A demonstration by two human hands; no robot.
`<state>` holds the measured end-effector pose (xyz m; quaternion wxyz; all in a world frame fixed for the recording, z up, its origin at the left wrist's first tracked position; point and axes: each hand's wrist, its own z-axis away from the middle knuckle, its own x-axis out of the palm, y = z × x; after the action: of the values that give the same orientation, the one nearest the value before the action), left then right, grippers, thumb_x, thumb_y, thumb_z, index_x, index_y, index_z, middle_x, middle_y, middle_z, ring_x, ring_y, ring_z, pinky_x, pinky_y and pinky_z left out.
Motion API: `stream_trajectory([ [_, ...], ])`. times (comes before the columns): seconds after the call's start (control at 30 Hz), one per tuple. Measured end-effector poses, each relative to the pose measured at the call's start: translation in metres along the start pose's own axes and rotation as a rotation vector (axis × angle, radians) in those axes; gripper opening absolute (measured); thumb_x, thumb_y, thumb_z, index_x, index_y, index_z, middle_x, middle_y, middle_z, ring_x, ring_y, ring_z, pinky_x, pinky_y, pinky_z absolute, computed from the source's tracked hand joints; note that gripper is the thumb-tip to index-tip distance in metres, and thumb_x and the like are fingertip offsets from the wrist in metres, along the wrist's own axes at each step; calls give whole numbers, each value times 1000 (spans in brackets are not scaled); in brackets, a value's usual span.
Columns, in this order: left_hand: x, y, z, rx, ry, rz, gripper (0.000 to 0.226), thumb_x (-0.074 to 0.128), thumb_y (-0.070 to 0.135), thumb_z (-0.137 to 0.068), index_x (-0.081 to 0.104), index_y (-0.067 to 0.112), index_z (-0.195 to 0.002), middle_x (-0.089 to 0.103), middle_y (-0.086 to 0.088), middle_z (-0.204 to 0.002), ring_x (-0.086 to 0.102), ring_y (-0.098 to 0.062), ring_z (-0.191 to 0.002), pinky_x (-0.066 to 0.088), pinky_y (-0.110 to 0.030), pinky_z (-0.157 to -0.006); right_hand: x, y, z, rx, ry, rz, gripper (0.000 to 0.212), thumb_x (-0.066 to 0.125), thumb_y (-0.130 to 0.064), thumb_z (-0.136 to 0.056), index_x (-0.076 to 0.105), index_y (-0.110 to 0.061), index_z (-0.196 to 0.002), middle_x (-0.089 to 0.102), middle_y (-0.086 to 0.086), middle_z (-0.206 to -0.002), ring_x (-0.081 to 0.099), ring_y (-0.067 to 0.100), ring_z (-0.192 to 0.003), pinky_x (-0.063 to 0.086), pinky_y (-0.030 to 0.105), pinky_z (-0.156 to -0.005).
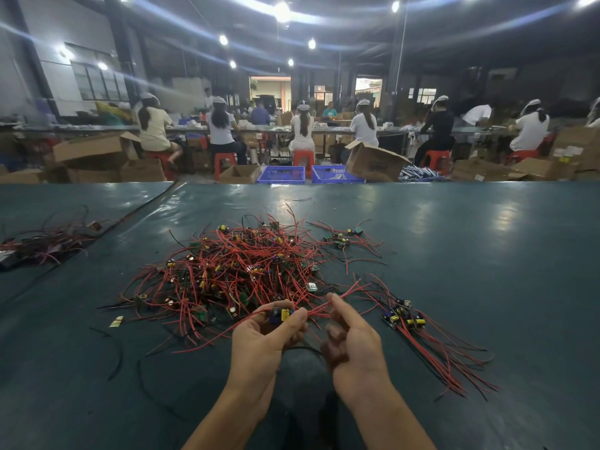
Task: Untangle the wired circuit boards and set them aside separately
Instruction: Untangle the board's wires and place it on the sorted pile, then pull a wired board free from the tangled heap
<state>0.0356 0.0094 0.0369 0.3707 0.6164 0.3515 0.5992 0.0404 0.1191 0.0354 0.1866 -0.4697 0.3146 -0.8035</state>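
A big tangled pile of small circuit boards with red and black wires (233, 271) lies in the middle of the dark green table (470, 241). My left hand (266, 339) grips one board with a yellow capacitor (283, 315) at the pile's near edge. Its red wires (324, 308) run right, and my right hand (350, 339) pinches them between thumb and forefinger; its other fingers are blurred. A small bundle of separated boards (402, 316) lies to the right, wires trailing toward me.
Another few boards (342, 238) lie behind the pile on the right. A separate wire heap (45, 241) sits at the far left. Loose black wires (117, 352) lie near my left arm. Beyond the table's far edge are blue crates (281, 174), cardboard boxes and seated workers.
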Motion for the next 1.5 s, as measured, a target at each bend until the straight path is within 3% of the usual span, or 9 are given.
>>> stream_trajectory([
  [0.13,-1,3,-1,9,-27,-22,32,76,9,-56,66,2,-86,68,-11,-64,64,-13,-54,53,-18,-52,-7,-21,-3,-5,-14,-91,14,66,-14,-88,61,-12,-75,43,-6,-47,27,3,-29,22,16,-27],
  [0.27,-2,3,0,-2,-45,-41,33,76,10,-57,66,1,-87,68,-12,-66,64,-14,-56,53,-18,-53,-14,-30,-4,33,-45,-107,29,62,-23,-93,58,-17,-65,37,-7,-43,22,5,-26,21,16,-27],
  [0.7,-4,4,-1,-81,-53,231,33,69,10,-69,69,0,-100,73,-16,-90,73,-19,-76,56,-18,-57,-19,-30,1,-25,-80,-203,23,58,-26,-94,62,-17,-73,48,-8,-57,33,4,-34,22,15,-29],
  [0.87,-8,13,-3,-26,-25,191,32,65,26,-74,75,7,-98,69,-9,-75,66,-13,-65,55,-19,-58,-23,-32,6,-115,-220,-287,58,53,-62,-83,79,-11,-80,62,0,-67,41,10,-44,30,19,-38],
  [0.97,-9,18,-3,-94,-132,252,35,60,34,-78,77,8,-94,55,-2,-64,53,-11,-56,50,-21,-56,-20,-29,8,-151,-297,-132,65,46,-64,-84,80,-9,-81,61,1,-67,40,9,-43,28,18,-36],
  [1.13,-2,21,9,-308,-301,287,39,59,43,-75,70,5,-77,40,0,-54,36,-14,-52,30,-29,-62,-8,-12,20,-342,-418,462,48,54,-50,-84,79,-10,-77,52,-6,-49,34,5,-36,23,16,-38],
  [1.27,11,29,6,-402,-321,82,41,43,29,-92,67,1,-73,48,-8,-56,42,-15,-47,35,-29,-56,-5,-5,24,-321,-467,515,39,63,-40,-81,73,-6,-64,56,3,-46,45,7,-33,30,12,-36],
  [1.37,-2,17,-1,-295,-257,-94,39,21,-2,-102,42,-31,-119,56,-25,-92,45,-22,-74,33,-17,-57,-7,-4,18,-258,-380,524,26,69,-35,-78,77,-12,-69,51,5,-51,41,12,-38,27,19,-39],
  [1.5,-7,11,9,-261,-418,-353,39,23,-5,-101,60,-11,-92,52,-17,-90,51,-26,-72,39,-24,-55,-10,-7,17,-185,-413,536,29,74,-35,-68,80,-9,-79,66,15,-72,56,26,-57,41,31,-56],
])
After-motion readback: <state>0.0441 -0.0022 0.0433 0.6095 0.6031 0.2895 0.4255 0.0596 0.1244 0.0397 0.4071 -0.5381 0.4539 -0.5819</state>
